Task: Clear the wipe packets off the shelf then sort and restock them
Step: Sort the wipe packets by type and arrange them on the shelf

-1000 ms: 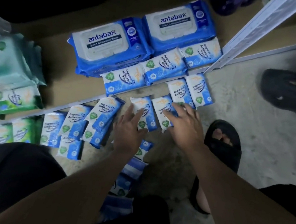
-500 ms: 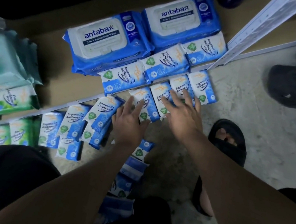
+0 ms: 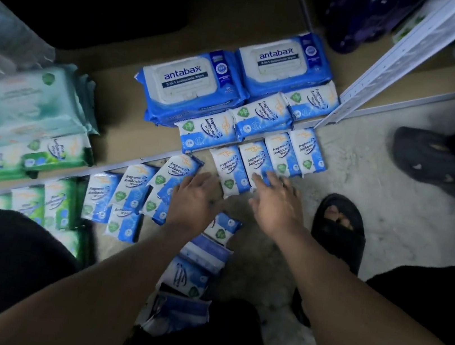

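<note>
Concrete floor point(image 3: 364, 198), grey and dimly lit, carries most of what I am sorting, in front of a low shelf point(image 3: 126, 130). Nearest me, between the knees, a loose heap point(image 3: 195, 268) of blue wipe packets lies overlapped and partly blurred. Just beyond it my left hand point(image 3: 194, 197) lies flat with relaxed fingers at the right edge of a blue cluster point(image 3: 131, 193) of small packets, holding nothing. My right hand point(image 3: 277, 206) is spread as well, its fingertips point(image 3: 260, 178) touching the near end of a packet in the neat row point(image 3: 266, 160) set along the shelf edge; it grips nothing either. A sandalled foot point(image 3: 337, 236) stands just to the right.

I judge these small packets light, soft and slick: film skins that bend and slide over one another. I would pinch each across its short width, thumb on top and fingers under, not by a sealed end. Green packets point(image 3: 55, 152) sit well to the left. On the shelf, medium blue packs point(image 3: 261, 115) lie against two big antabax packs point(image 3: 191, 87), which look heavier and stiff-lidded; those want a whole hand around the sides.
</note>
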Motion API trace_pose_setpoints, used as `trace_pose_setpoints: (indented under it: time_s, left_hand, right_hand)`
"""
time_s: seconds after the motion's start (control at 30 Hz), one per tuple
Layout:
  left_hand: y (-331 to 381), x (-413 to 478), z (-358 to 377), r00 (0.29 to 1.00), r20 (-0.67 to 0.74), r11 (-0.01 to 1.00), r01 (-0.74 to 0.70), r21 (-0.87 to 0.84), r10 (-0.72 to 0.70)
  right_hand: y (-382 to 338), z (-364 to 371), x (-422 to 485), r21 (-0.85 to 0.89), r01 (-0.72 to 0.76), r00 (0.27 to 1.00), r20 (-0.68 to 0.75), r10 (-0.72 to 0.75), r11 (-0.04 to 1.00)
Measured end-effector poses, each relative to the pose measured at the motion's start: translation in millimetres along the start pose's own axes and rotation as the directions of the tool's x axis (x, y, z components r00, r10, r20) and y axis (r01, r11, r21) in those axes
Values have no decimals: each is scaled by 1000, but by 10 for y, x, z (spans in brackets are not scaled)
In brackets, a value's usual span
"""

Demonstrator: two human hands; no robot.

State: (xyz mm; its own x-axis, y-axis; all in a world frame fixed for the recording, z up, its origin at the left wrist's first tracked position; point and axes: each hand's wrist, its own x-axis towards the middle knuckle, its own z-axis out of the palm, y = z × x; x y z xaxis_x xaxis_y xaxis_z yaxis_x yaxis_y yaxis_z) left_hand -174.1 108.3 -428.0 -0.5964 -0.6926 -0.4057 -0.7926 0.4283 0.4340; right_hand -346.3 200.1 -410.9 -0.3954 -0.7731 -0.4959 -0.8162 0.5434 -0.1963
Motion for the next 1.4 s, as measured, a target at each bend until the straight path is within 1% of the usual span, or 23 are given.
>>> trace_pose_setpoints:
  time_s: [0.13,0.23,0.3,0.37,0.47,0.53,0.63,0.7,0.8,0.83,0.87,0.93,0.97,1.07,1.13,1.2,1.27,1.4]
  left_hand:
    - [-297,-363,-123,993,109,997,39,64,-46]
    - [-415,-584,-211,986,141,996,85,35,-89]
    - [-453,-701,-271,988,138,997,75,2,-74]
    - [-505,-827,-311,983,168,997,80,-11,-77]
    - [-644,-1030,-270,965,213,984,167,-60,-151]
    - [-743,-1182,-193,955,223,975,214,-56,-197]
    - [-895,-1436,-67,932,232,951,302,-68,-280]
    - [-980,-1594,-5,915,216,930,361,-64,-340]
    - [-1100,-1769,107,903,156,905,416,-89,-399]
    - [-1131,-1807,136,896,141,890,439,-122,-422]
    - [-1151,-1838,147,884,139,873,465,-149,-447]
    - [-1177,-1880,166,861,165,845,505,-176,-481]
    - [-1192,-1895,182,850,177,831,523,-187,-496]
    - [-1214,-1934,248,817,198,788,575,-218,-542]
    - [-1216,-1961,300,811,191,782,584,-217,-553]
    - [-1208,-1974,329,810,178,783,586,-209,-558]
    - [-1205,-1967,351,804,170,776,595,-210,-570]
    - [-1252,-1939,375,786,177,756,619,-215,-593]
  right_hand:
    - [-211,56,-256,44,-16,999,51,14,999]
    - [-372,111,-402,81,-22,996,91,15,996]
    - [-463,208,-491,125,-40,993,116,26,991]
    - [-531,327,-572,163,-82,987,151,58,983]
    - [-578,500,-704,146,-106,975,207,75,984]
    - [-607,604,-796,133,-106,967,246,71,985]
    - [-666,761,-914,194,-127,960,271,71,973]
    - [-698,859,-987,200,-117,969,237,68,973]
    - [-764,944,-1100,158,-60,995,91,46,986]
    - [-789,963,-1135,149,-35,997,76,24,988]
    - [-815,985,-1173,139,-9,994,108,-7,990]
    - [-852,1057,-1252,121,0,970,241,-29,993]
    - [-860,1096,-1286,124,-25,961,277,-11,992]
    - [-861,1158,-1338,137,-134,962,254,96,981]
    - [-829,1221,-1334,114,-176,955,259,142,978]
    - [-811,1269,-1332,173,-248,937,293,191,953]
    - [-817,1302,-1319,242,-317,925,293,243,917]
    - [-931,1317,-1217,203,-403,886,333,324,893]
